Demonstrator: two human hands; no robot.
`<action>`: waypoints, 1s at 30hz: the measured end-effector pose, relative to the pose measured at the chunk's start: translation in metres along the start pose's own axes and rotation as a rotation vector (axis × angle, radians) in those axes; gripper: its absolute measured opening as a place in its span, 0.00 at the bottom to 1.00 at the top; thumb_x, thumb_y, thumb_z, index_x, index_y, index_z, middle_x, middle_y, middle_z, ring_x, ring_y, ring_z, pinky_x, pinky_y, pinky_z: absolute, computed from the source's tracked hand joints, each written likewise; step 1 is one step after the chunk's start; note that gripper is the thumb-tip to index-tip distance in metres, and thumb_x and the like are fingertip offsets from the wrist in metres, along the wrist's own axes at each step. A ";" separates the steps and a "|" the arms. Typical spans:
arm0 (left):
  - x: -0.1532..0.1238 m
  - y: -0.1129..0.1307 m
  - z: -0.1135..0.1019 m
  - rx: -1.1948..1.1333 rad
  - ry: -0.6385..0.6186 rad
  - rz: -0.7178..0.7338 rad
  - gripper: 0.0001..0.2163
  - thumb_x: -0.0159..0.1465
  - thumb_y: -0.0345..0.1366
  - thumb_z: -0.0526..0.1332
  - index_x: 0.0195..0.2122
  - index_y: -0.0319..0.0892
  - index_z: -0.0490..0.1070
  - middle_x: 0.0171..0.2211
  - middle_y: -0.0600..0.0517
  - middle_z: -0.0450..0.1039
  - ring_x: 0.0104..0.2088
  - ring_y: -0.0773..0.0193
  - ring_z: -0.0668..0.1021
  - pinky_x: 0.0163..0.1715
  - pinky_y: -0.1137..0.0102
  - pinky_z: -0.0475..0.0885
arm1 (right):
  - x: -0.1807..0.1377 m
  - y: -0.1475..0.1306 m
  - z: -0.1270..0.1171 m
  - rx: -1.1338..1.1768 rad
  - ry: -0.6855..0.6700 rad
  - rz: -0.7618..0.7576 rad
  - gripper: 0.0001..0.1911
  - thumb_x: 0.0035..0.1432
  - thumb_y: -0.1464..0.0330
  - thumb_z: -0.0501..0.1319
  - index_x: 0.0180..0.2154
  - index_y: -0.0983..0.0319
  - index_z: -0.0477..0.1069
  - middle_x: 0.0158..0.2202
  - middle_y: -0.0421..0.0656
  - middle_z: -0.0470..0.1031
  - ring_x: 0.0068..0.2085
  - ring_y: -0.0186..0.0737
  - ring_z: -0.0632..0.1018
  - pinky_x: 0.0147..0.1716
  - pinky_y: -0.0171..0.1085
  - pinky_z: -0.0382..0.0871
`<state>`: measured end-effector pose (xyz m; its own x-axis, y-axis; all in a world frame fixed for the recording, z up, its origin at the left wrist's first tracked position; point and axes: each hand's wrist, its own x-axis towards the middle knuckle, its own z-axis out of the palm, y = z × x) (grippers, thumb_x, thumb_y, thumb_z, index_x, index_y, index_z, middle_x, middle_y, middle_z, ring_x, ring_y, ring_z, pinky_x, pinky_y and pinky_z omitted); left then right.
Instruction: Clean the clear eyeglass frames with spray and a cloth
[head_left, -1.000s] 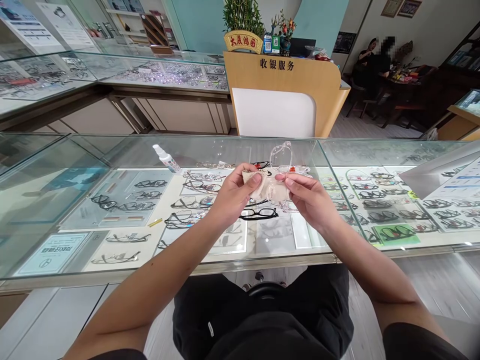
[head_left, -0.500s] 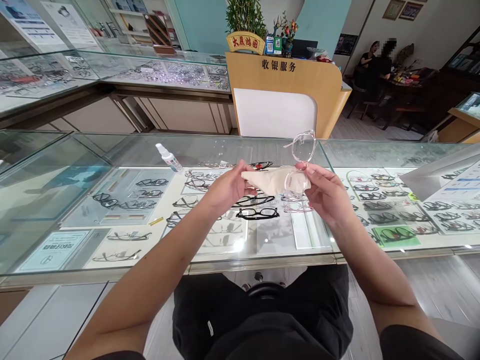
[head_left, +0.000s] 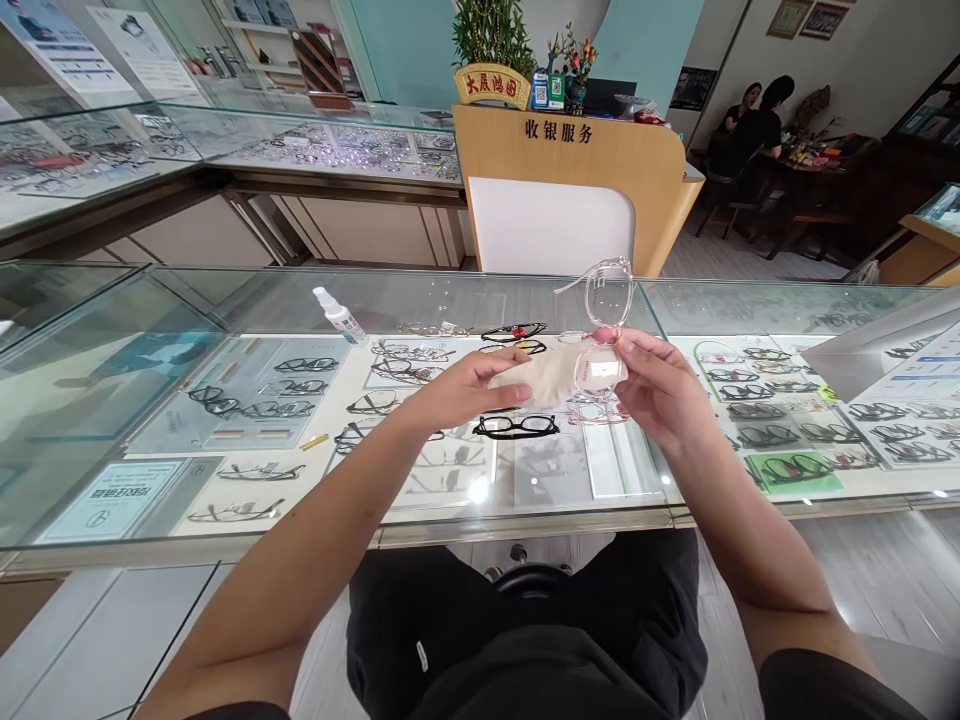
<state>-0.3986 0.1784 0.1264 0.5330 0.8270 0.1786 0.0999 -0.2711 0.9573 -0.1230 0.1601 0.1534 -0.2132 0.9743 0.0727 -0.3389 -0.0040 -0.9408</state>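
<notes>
My right hand (head_left: 660, 390) pinches a pair of clear-framed glasses (head_left: 606, 300) by the bridge, holding them on end above the glass counter, one lens up and one down. My left hand (head_left: 461, 388) grips a cream cleaning cloth (head_left: 544, 375) that stretches across to the lower lens. Both hands hover over the glass display case (head_left: 150, 330).
A small white spray bottle (head_left: 337, 315) lies on the counter top at the left. Many spectacle frames, among them a black pair (head_left: 517, 427), rest inside the case. A wooden cashier desk (head_left: 577, 190) stands beyond. Two people sit at a table (head_left: 757, 130) at the far right.
The hands have drawn apart: the right one carried the glasses rightward and turned them upright, while the cloth, bunched around the lens before, is now stretched out from the left hand.
</notes>
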 end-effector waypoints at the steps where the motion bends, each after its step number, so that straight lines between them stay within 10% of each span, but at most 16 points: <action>1: 0.000 0.000 -0.002 0.027 -0.011 -0.009 0.18 0.67 0.54 0.73 0.32 0.44 0.87 0.43 0.43 0.79 0.41 0.55 0.80 0.40 0.66 0.77 | 0.000 0.000 0.000 0.006 -0.007 0.000 0.13 0.55 0.53 0.81 0.39 0.50 0.90 0.45 0.42 0.88 0.42 0.48 0.82 0.44 0.49 0.78; 5: -0.003 0.006 -0.009 0.139 -0.172 -0.079 0.18 0.69 0.53 0.72 0.30 0.43 0.84 0.44 0.43 0.84 0.39 0.55 0.83 0.36 0.68 0.78 | -0.002 0.000 0.002 0.027 -0.081 0.032 0.12 0.55 0.53 0.82 0.38 0.49 0.91 0.41 0.41 0.87 0.38 0.44 0.80 0.40 0.46 0.76; 10: -0.006 0.012 0.005 0.041 -0.102 -0.005 0.24 0.62 0.45 0.79 0.58 0.48 0.80 0.64 0.41 0.79 0.65 0.46 0.80 0.62 0.58 0.77 | -0.008 0.002 0.009 -0.016 -0.226 0.066 0.12 0.53 0.53 0.83 0.38 0.49 0.91 0.43 0.43 0.87 0.46 0.48 0.83 0.49 0.50 0.78; 13: -0.003 0.008 0.019 0.055 -0.116 0.039 0.24 0.64 0.45 0.78 0.59 0.48 0.80 0.61 0.42 0.79 0.63 0.47 0.80 0.65 0.57 0.74 | -0.010 0.002 0.010 -0.046 -0.242 0.051 0.11 0.55 0.53 0.82 0.38 0.48 0.91 0.42 0.43 0.86 0.48 0.49 0.83 0.52 0.52 0.78; 18: 0.000 0.007 0.023 0.035 -0.158 0.093 0.14 0.66 0.49 0.76 0.44 0.45 0.84 0.48 0.44 0.79 0.50 0.51 0.80 0.53 0.61 0.75 | -0.008 0.000 0.007 -0.042 -0.181 0.059 0.12 0.53 0.52 0.83 0.37 0.48 0.91 0.42 0.43 0.86 0.46 0.49 0.82 0.48 0.51 0.78; 30: -0.001 0.003 0.003 -0.345 -0.283 -0.294 0.19 0.62 0.52 0.79 0.45 0.43 0.84 0.31 0.49 0.78 0.26 0.64 0.77 0.24 0.71 0.71 | -0.005 -0.004 0.002 -0.046 -0.109 0.078 0.15 0.50 0.51 0.83 0.36 0.50 0.90 0.42 0.43 0.87 0.41 0.48 0.82 0.41 0.49 0.76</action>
<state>-0.3962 0.1752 0.1286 0.7348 0.6655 -0.1307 0.0222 0.1690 0.9854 -0.1222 0.1550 0.1574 -0.3361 0.9413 0.0323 -0.2761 -0.0657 -0.9589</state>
